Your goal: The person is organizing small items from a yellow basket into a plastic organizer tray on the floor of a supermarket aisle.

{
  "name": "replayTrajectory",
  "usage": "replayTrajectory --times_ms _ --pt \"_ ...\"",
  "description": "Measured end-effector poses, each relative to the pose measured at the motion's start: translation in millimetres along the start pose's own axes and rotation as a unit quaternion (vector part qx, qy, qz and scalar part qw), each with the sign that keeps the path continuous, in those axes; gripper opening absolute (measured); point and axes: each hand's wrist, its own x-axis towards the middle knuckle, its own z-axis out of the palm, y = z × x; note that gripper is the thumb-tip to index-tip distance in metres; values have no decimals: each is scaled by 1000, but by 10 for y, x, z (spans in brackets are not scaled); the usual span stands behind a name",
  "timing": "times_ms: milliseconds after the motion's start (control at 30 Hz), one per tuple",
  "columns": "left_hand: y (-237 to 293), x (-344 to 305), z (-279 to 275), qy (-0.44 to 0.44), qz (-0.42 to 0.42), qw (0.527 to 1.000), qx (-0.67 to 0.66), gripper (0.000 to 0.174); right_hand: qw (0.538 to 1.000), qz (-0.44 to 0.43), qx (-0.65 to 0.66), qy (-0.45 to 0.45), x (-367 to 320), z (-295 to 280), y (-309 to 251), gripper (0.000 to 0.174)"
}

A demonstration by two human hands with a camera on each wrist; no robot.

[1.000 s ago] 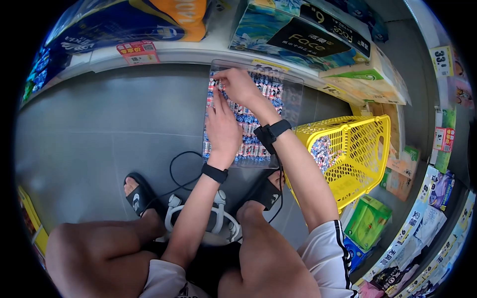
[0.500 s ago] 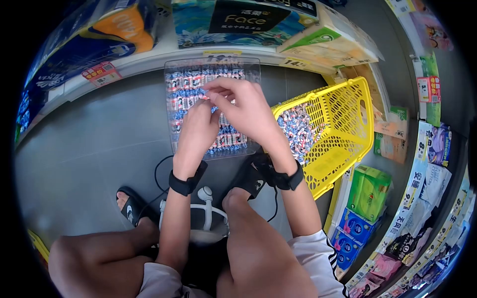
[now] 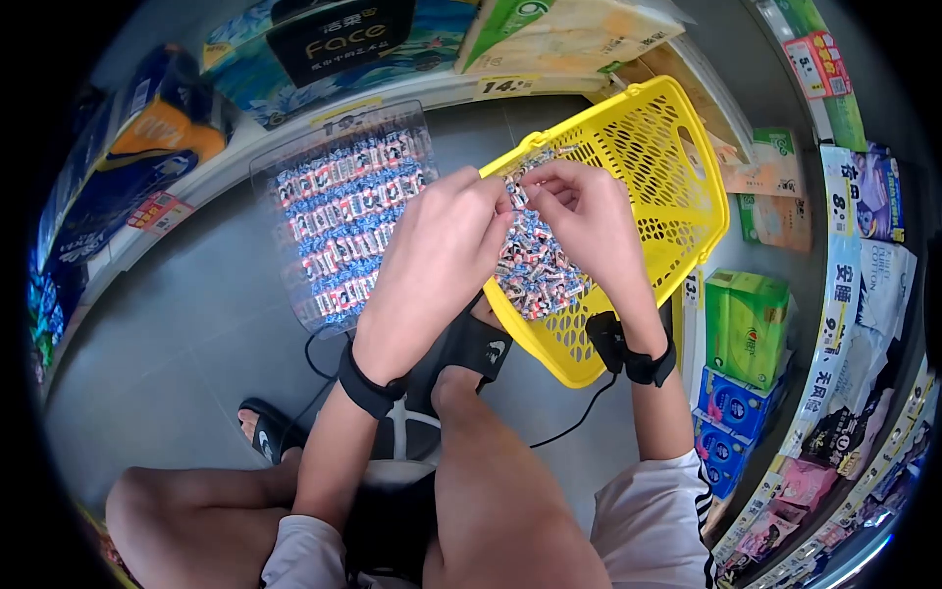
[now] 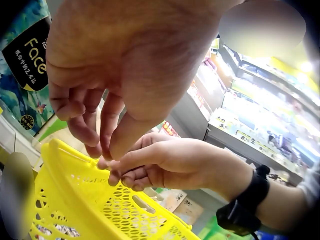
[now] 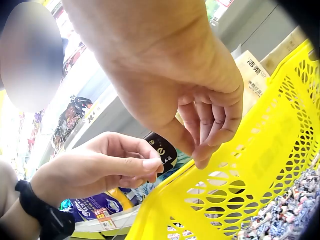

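Over the near left rim of a yellow basket (image 3: pixel 628 137), my left hand (image 3: pixel 432 255) has its fingers curled, thumb close to the fingertips. My right hand (image 3: pixel 594 221) hovers above the basket's inside, fingers bent and thumb against them. In the right wrist view, the right fingertips (image 5: pixel 202 152) meet and nothing shows between them; the left hand (image 5: pixel 100 165) is a short distance away. Small wrapped candies (image 3: pixel 540 265) lie loose in a heap in the basket. Left of it, a clear plastic box (image 3: pixel 260 187) holds rows of similar candies (image 3: pixel 343 221).
Shelves with tissue packs (image 3: pixel 334 44) run along the back. Green (image 3: pixel 746 329) and blue packs (image 3: pixel 731 402) stand at the right, beside shelf price strips (image 3: pixel 834 275). A sandaled foot (image 3: pixel 270 432) rests on grey floor at left; a cable (image 3: pixel 579 412) hangs from the right wristband.
Both hands have left the clear box and moved right, over the yellow basket. The head view has turned, so the box appears tilted and farther left. The hands are somewhat farther apart than half a second ago.
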Motion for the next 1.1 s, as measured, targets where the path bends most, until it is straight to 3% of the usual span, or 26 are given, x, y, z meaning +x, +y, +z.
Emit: replayTrajectory --times_ms 133,333,400,533,667,800,933,967,1100 --pt "56 23 188 -66 -26 996 61 10 997 43 0 -64 0 -98 214 19" --pt "177 104 430 -128 2 982 141 14 993 81 -54 -69 50 -52 493 25" --pt "231 184 501 -148 15 976 158 16 984 137 -81 -86 83 -41 583 16" --pt "300 331 669 -161 48 972 167 16 976 108 -185 -40 147 128 952 16" --pt "345 549 793 -204 63 961 176 11 964 89 -221 -118 307 172 1252 28" --pt "300 687 980 -241 33 948 203 16 965 151 -181 -112 362 186 1315 31" --pt "195 754 1238 -263 2 947 184 20 989 120 -72 -52 381 409 1871 35" --pt "158 777 1286 -289 13 936 202 22 988 106 -100 -52 379 436 1928 36" --pt "-3 868 1448 -347 4 912 218 25 978 176 -94 -67 359 366 1738 38"
